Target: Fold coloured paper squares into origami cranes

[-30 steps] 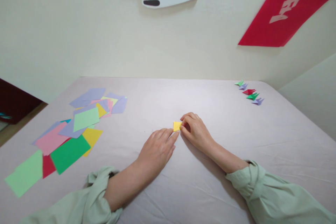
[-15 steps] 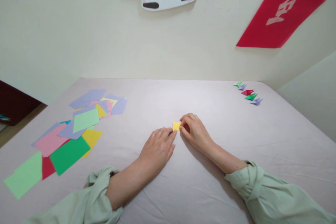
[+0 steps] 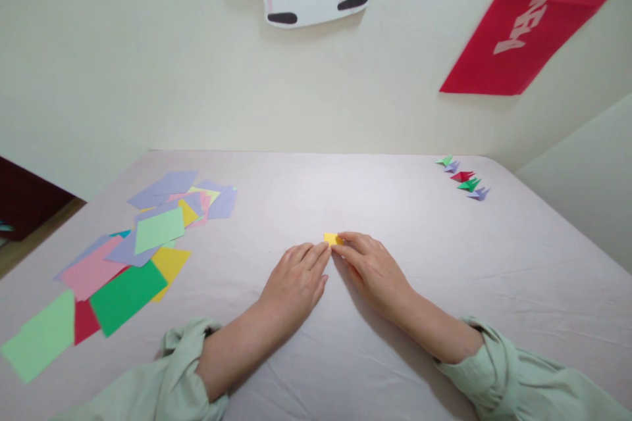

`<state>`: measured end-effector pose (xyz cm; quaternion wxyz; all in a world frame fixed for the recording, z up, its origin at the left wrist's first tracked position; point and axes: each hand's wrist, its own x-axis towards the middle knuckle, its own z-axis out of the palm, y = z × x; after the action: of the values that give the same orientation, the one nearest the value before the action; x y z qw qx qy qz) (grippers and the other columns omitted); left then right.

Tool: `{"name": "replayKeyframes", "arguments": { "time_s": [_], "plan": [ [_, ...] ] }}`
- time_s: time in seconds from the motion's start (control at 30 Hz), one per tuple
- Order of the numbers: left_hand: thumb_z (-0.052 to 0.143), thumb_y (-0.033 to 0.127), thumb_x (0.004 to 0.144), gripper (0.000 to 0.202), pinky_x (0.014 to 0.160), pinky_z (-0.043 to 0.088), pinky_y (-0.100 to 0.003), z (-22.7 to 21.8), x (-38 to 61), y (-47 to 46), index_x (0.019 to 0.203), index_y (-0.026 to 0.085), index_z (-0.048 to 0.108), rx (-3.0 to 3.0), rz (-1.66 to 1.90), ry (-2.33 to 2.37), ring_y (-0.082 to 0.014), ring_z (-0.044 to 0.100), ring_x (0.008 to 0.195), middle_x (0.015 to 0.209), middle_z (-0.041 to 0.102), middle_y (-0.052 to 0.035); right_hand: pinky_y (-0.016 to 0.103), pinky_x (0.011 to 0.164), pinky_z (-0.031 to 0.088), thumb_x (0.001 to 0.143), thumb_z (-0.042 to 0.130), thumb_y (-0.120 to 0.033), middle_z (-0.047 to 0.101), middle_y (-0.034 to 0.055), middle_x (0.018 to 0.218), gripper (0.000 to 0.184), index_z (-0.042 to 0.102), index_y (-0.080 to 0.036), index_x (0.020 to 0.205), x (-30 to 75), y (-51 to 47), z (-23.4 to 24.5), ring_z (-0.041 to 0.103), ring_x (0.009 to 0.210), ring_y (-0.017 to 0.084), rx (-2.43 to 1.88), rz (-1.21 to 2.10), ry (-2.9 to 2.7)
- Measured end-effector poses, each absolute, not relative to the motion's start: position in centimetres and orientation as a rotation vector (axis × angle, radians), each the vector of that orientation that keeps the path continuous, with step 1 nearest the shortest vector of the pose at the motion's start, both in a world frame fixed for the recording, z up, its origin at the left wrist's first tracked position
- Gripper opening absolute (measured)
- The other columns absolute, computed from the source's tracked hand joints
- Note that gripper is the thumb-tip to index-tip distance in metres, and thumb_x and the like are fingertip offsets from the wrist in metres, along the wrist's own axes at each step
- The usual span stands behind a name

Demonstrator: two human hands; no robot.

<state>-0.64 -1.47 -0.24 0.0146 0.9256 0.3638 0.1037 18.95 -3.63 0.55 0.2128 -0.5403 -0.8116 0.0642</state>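
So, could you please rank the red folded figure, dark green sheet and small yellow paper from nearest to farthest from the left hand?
1. Small yellow paper: at the fingertips of the left hand.
2. Dark green sheet: on the left.
3. Red folded figure: back right.

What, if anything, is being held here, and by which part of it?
The small yellow paper: the left hand has fingertips at its near edge, the right hand at its right end. Whether it is pinched or only pressed down cannot be told.

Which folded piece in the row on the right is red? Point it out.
The red folded piece, middle of five: the others are two green pieces and two purple pieces.
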Motion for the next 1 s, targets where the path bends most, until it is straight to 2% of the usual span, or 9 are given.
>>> {"name": "replayKeyframes", "arguments": {
  "time_s": [0.33, 0.63, 0.73, 0.9, 1.0],
  "plan": [
    [0.048, 0.023, 0.093, 0.041, 0.102, 0.040, -0.042, 0.0, -0.6, -1.5, 0.134, 0.017, 0.050, 2.861, 0.310, 1.134, -0.0262, 0.052, 0.119, 0.134, 0.059, -0.0088, 0.043, 0.087, 0.047, 0.090, 0.056, -0.011, 0.063, 0.0104, 0.124, 0.029, 0.064, -0.024, 0.115, 19.8, -4.1, 1.1, 0.058, 0.111, 0.028, -1.668, 0.067, -2.339],
    [0.050, 0.020, 0.092, 0.040, 0.103, 0.041, -0.044, 0.2, -0.6, -1.6, 0.131, 0.015, 0.051, 2.797, 0.338, 1.124, -0.0270, 0.052, 0.120, 0.132, 0.059, -0.0106, 0.043, 0.089, 0.046, 0.091, 0.052, -0.008, 0.064, 0.0112, 0.123, 0.035, 0.059, -0.020, 0.123, 19.3, -4.4, 1.1, 0.058, 0.111, 0.027, -1.655, 0.058, -2.273],
    [0.050, 0.020, 0.092, 0.040, 0.104, 0.040, -0.045, 0.0, -0.8, -1.6, 0.132, 0.016, 0.050, 2.742, 0.398, 1.102, -0.0269, 0.051, 0.122, 0.133, 0.058, -0.0101, 0.043, 0.089, 0.047, 0.089, 0.055, -0.007, 0.065, 0.0115, 0.121, 0.038, 0.057, -0.019, 0.125, 18.7, -4.6, 0.9, 0.059, 0.109, 0.027, -1.599, 0.081, -2.292],
    [0.046, 0.019, 0.095, 0.032, 0.101, 0.043, -0.041, 0.0, -1.0, -0.2, 0.126, 0.019, 0.052, 2.521, 0.559, 1.143, -0.0225, 0.051, 0.117, 0.127, 0.059, -0.0081, 0.042, 0.089, 0.049, 0.090, 0.055, -0.009, 0.065, 0.0112, 0.120, 0.031, 0.060, -0.018, 0.119, 18.3, -4.5, 0.4, 0.060, 0.108, 0.026, -1.570, 0.062, -2.333],
    [0.048, 0.019, 0.094, 0.030, 0.101, 0.042, -0.041, 0.2, -0.3, 1.8, 0.123, 0.018, 0.054, 2.442, 0.603, 1.190, -0.0230, 0.051, 0.116, 0.124, 0.058, -0.0089, 0.041, 0.091, 0.049, 0.090, 0.054, -0.008, 0.065, 0.0111, 0.121, 0.030, 0.060, -0.015, 0.119, 18.4, -4.4, 0.2, 0.060, 0.109, 0.025, -1.534, 0.055, -2.334]
  ]
}}
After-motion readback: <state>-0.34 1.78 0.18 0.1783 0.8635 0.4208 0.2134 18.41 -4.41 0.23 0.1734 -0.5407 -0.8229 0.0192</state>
